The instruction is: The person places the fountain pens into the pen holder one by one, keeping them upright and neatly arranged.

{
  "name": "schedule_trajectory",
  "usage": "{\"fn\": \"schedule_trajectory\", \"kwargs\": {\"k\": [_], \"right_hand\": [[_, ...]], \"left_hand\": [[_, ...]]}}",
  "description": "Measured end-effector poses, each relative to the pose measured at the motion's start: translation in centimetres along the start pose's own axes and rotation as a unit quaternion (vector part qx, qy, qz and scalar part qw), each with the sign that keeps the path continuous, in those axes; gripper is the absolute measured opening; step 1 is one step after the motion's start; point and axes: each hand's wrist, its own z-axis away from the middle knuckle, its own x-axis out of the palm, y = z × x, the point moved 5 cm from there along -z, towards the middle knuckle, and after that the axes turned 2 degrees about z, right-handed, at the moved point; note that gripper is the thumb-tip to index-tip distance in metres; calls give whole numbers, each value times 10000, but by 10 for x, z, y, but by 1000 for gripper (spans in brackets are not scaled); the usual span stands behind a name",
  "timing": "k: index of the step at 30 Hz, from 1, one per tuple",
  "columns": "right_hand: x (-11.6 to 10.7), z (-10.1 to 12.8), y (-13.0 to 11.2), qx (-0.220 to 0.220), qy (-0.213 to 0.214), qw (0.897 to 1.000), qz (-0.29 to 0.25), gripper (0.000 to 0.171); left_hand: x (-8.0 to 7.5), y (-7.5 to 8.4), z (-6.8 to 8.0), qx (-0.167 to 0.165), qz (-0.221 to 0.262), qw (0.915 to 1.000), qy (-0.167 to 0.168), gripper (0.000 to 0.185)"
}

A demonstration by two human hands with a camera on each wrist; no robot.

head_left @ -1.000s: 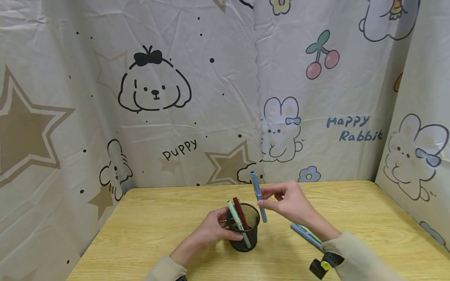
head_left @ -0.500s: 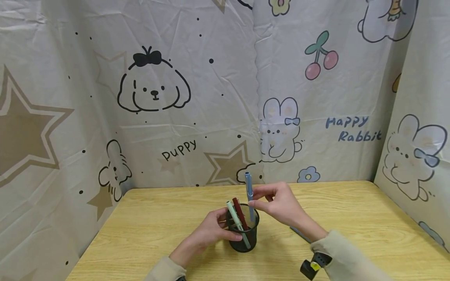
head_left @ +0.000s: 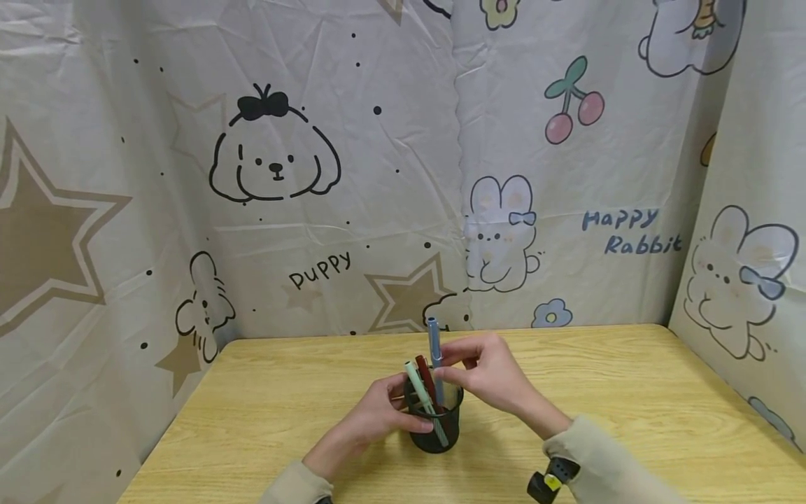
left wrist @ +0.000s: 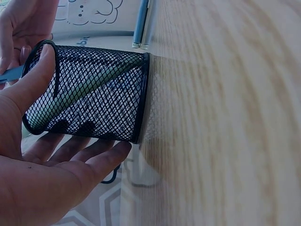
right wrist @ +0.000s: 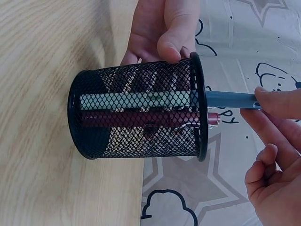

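A black mesh pen cup point(head_left: 434, 427) stands on the wooden table point(head_left: 264, 413). My left hand point(head_left: 392, 407) grips it from the left, thumb on the rim point(left wrist: 44, 61) and fingers round the wall point(right wrist: 162, 33). A green pen point(head_left: 418, 383) and a red pen point(head_left: 425, 374) lean inside, both showing through the mesh point(right wrist: 136, 100). My right hand point(head_left: 446, 361) pinches a blue-grey pen point(head_left: 433, 344) held upright. The pen's lower end is inside the cup's mouth point(right wrist: 225, 99).
Two more pens point(left wrist: 141, 23) lie on the table behind the cup, hidden by my right arm in the head view. Printed cloth walls point(head_left: 315, 175) close off the back and both sides. A small camera point(head_left: 544, 483) sits on my right wrist.
My right hand has carried the blue-grey pen left and down, from beside the cup to over it, and its tip has entered the cup. My left hand has stayed on the cup.
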Motion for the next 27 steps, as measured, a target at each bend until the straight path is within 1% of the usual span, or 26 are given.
{"fn": "schedule_trajectory", "kwargs": {"k": [5,12,17,27], "right_hand": [[4,0,2,23,-24,9999,152,20],[8,1,2,107,-135,9998,72,26],[13,1,5,83,-238,9996,91,24],[21,2,8,61,-252,9994,239,21]], "left_hand": [[0,0,1,8,-1,10000,36,77],[-1,0,-1,32,-59,10000,27,78],[0,0,0,51,-45,10000,14,77],[1,0,0,40,-2,10000,-53,74]]}}
